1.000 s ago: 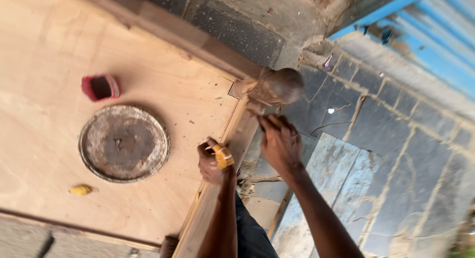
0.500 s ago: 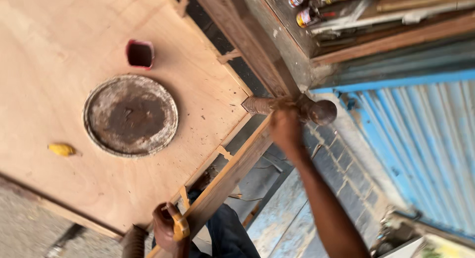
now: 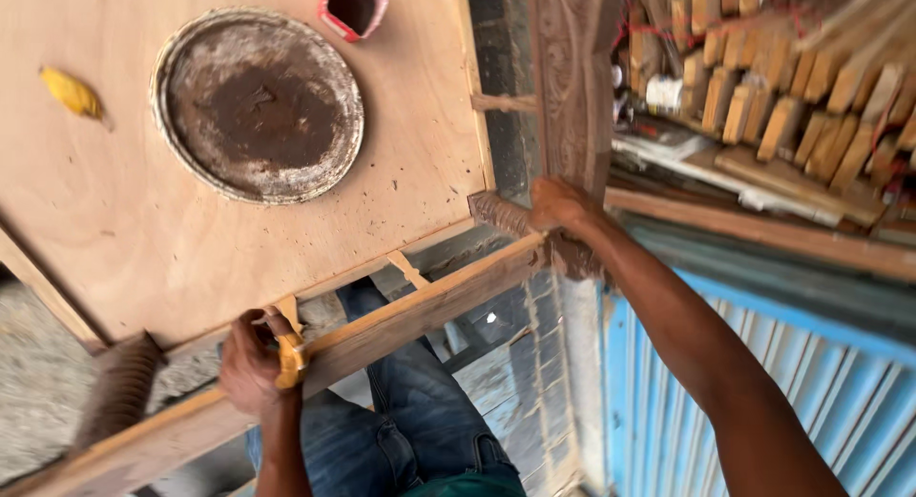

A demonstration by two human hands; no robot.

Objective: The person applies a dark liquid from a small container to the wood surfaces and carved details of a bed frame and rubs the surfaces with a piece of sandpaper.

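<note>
Left hand: my left hand (image 3: 250,362) is clenched around a small yellow tool (image 3: 289,356), pressed against the long wooden rail (image 3: 420,308) near its lower end.
Right hand: my right hand (image 3: 561,203) grips the far end of that rail, where it meets a carved dark wood post (image 3: 571,87); fingers wrapped, not released.
Rail: a plain, pale, straight-edged strip of timber running diagonally from lower left to the carved post, held between both hands, just beside the edge of the worktop.
Containers: a small red cup (image 3: 354,6) stands at the top edge of the worktop, open mouth up, inside dark; I cannot tell what is in it. Near it lies a round metal tray (image 3: 258,106), shallow, rusty brown in the middle with a pale crusted rim, holding only a dry residue.
Worktop: a sheet of light plywood (image 3: 124,230), smooth with small specks, with a yellow scrap (image 3: 71,92) lying well apart from the tray.
Other textures: a ribbed turned wooden piece (image 3: 119,390) at lower left; a stack of short timber offcuts (image 3: 773,77) at upper right; blue corrugated sheet (image 3: 668,402) below my right arm; blue jeans (image 3: 410,411) under the rail.
Change from half a second ago: my view has swung, so tray and cup now sit higher and the timber stack has come into sight; both hands keep their grips on tool and rail.
</note>
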